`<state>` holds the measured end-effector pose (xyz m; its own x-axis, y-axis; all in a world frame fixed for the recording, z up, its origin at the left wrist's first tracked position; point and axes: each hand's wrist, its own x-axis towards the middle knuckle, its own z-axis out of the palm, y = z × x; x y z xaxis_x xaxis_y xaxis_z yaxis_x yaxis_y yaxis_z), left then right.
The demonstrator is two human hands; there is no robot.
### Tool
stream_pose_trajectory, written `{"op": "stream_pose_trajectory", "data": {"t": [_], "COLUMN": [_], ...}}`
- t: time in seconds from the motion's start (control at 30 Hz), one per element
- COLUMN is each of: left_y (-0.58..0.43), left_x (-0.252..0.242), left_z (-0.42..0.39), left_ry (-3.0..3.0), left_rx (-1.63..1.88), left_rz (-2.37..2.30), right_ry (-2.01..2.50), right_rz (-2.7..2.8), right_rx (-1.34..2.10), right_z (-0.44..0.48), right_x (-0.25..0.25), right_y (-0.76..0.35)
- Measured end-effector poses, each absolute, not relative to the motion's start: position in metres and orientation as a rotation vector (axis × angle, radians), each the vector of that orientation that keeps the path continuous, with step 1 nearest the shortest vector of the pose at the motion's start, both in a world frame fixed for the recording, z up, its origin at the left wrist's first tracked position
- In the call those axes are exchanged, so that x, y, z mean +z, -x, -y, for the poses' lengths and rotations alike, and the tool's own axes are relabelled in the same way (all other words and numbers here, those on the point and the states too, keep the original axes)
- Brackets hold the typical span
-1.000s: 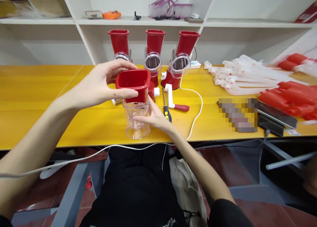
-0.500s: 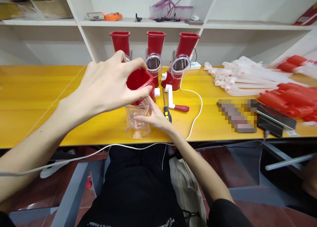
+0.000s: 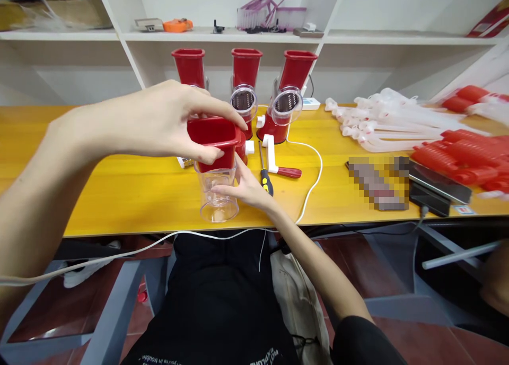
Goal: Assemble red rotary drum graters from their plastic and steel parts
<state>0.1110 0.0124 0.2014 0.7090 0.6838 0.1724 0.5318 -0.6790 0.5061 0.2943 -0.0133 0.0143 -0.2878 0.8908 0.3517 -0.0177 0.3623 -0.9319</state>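
My left hand [image 3: 170, 118] is closed from above around the rim of a red hopper [image 3: 220, 155], thumb on the near side. The hopper stands upright, its lower end at the top of a clear plastic housing [image 3: 218, 198]; how deep it sits is hard to see. My right hand [image 3: 249, 187] grips the housing from the right, thumb across its front, the other fingers partly hidden behind. Just behind is a red grater base [image 3: 242, 148] with a white knob, mostly covered by the hopper and hands.
Three rotary graters [image 3: 274, 123] stand along the back. To the right lie a screwdriver [image 3: 265, 178], a crank handle [image 3: 274, 161] and a white cable [image 3: 318, 168]. Farther right are phones [image 3: 433, 198], white cranks [image 3: 377, 121] and red handles [image 3: 457, 155]. A shelf [image 3: 222, 36] rises behind.
My left hand has turned and shifted left, levelling the hopper, which was tilted, over the clear housing. My right hand keeps its hold with little movement.
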Motion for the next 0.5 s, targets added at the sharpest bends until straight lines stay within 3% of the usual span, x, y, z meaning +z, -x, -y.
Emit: {"op": "stream_pose_trajectory", "data": {"t": [0.5], "left_y": [-0.107], "left_x": [0.191], "left_z": [-0.022], "left_ry": [-2.809], "left_rx": [0.399], "left_rz": [-0.661], "right_ry": [0.823], "right_rz": [1.630], "right_rx": [1.056], "right_z": [0.013], "right_x": [0.014], "right_y": [-0.295]}}
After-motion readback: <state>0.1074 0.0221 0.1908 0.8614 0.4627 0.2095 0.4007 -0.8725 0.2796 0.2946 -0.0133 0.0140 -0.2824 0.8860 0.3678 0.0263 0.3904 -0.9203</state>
